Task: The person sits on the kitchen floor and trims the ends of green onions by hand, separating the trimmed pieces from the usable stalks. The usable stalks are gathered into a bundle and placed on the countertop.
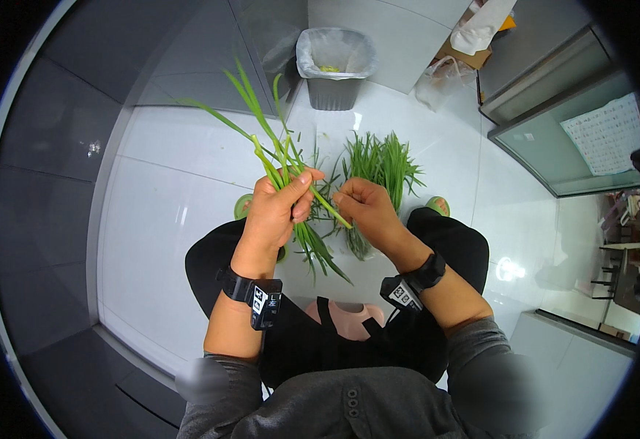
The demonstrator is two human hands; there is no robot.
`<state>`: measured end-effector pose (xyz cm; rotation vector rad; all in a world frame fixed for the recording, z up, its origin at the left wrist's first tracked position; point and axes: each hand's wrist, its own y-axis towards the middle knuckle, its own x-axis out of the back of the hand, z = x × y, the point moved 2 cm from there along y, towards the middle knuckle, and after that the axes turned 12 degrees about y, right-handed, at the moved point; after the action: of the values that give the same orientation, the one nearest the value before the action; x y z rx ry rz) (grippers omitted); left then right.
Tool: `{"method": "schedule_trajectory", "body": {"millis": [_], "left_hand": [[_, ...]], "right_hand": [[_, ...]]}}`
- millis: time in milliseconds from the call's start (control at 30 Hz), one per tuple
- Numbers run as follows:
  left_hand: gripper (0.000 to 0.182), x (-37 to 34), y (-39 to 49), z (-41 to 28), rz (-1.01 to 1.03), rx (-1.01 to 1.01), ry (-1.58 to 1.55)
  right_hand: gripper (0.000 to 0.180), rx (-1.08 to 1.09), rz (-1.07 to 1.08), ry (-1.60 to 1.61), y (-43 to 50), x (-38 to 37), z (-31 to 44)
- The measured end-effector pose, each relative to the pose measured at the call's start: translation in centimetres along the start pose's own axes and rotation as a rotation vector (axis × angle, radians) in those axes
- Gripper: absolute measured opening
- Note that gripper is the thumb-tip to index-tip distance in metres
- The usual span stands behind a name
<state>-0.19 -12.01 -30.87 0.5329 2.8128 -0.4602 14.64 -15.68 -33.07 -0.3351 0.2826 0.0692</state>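
Note:
My left hand [273, 211] is closed around a small bunch of garlic chives [313, 244], with leaves sticking out both above and below the fist. One pale stalk [331, 207] slants from its thumb and finger down towards my right hand [372, 214]. The right fingers are curled together beside that stalk's cut end; whether they pinch anything is hidden. Beyond the right hand, a thick pile of garlic chives [380, 159] lies on the floor, its lower part partly behind the hand. Loose leaf scraps [328, 184] are scattered between the hands and the pile.
A grey bin [332, 94] with a clear liner stands ahead against the cabinet. Right of it are a plastic bag [440, 82] and a cardboard box [476, 57]. A glass door [539, 148] stands at right. A pink plastic stool [353, 322] shows between my legs.

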Motion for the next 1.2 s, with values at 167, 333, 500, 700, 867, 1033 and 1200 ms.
{"method": "schedule_trajectory", "body": {"millis": [167,333,500,700,867,1033,1200], "left_hand": [[0.019,0.8,0.4,0.2,-0.145,0.022,0.094],[0.019,-0.1,0.5,0.7,-0.172,0.043,0.218],[0.019,0.3,0.5,0.6,-0.254,0.075,0.164],[0.018,0.6,0.7,0.6,-0.312,0.060,0.121],[0.019,0.3,0.6,0.4,-0.303,0.053,0.178],[0.019,-0.3,0.4,0.6,-0.281,0.033,0.259],[0.018,0.2,0.5,0.5,-0.366,0.025,0.194]], "right_hand": [[0.017,-0.240,0.088,0.447,-0.3,-0.5,0.6],[0.021,-0.256,0.186,0.240,-0.3,-0.6,0.0],[0.019,-0.235,0.227,0.221,-0.5,-0.8,-0.8],[0.017,-0.260,0.211,0.242,-0.8,-0.5,-0.6],[0.020,-0.261,0.169,0.248,-0.9,-0.6,-0.5],[0.021,-0.204,0.246,0.120,-0.6,-0.8,-0.6],[0.019,-0.210,0.211,0.171,-0.8,-0.8,-0.9]]}}
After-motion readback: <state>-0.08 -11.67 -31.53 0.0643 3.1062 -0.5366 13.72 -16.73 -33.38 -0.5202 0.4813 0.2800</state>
